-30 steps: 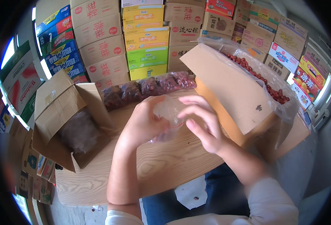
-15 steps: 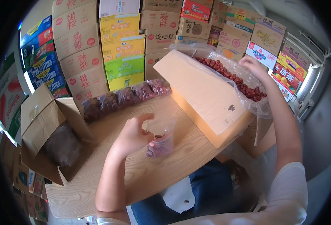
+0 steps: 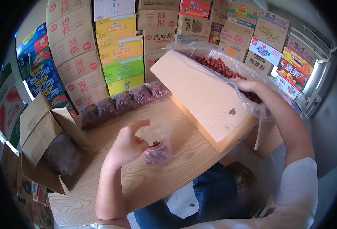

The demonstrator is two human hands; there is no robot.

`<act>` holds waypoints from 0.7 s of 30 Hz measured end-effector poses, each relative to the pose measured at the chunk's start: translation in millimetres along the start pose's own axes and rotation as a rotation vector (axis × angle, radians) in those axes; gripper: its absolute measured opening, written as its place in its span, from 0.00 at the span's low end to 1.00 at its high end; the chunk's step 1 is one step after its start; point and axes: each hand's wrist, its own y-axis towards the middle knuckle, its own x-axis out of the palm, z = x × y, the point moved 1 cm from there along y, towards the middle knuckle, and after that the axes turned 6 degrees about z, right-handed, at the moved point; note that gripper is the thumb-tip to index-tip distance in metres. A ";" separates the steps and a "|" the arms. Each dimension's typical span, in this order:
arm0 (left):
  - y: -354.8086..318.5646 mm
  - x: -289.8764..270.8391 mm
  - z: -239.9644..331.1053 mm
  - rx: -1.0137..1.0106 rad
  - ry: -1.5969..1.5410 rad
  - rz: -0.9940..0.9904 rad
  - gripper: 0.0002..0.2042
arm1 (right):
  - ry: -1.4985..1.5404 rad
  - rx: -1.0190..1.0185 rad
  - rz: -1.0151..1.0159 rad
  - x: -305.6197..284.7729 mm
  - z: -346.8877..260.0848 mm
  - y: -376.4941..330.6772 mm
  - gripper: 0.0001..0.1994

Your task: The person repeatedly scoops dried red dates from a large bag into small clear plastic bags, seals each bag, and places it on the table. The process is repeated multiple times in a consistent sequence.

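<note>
My left hand (image 3: 127, 145) is closed on the edge of a small clear plastic bag (image 3: 159, 153), its thumb and forefinger curved around the bag's mouth. The bag stands on the wooden table (image 3: 176, 162) with some dark red dates at its bottom. To the right, my right hand (image 3: 248, 86) reaches down into a large cardboard box (image 3: 199, 89) lined with clear plastic film (image 3: 262, 111). It touches the heap of red dates (image 3: 216, 65) inside; its fingertips are partly hidden among the dates and the liner.
A row of filled date bags (image 3: 126, 100) lies along the table's far edge. At the left, an open carton (image 3: 42, 131) holds clear plastic bags (image 3: 64, 152). Stacked cartons (image 3: 71, 49) form a wall behind the table. My legs (image 3: 214, 191) are below its near edge.
My right hand has gone from above the box's right side down and left into the dates. The left hand stays at the small bag; the whole view has shifted slightly.
</note>
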 end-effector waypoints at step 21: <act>1.9 2.6 3.0 0.003 -0.009 -0.031 0.28 | 0.304 -0.092 -0.058 7.9 1.5 14.5 0.27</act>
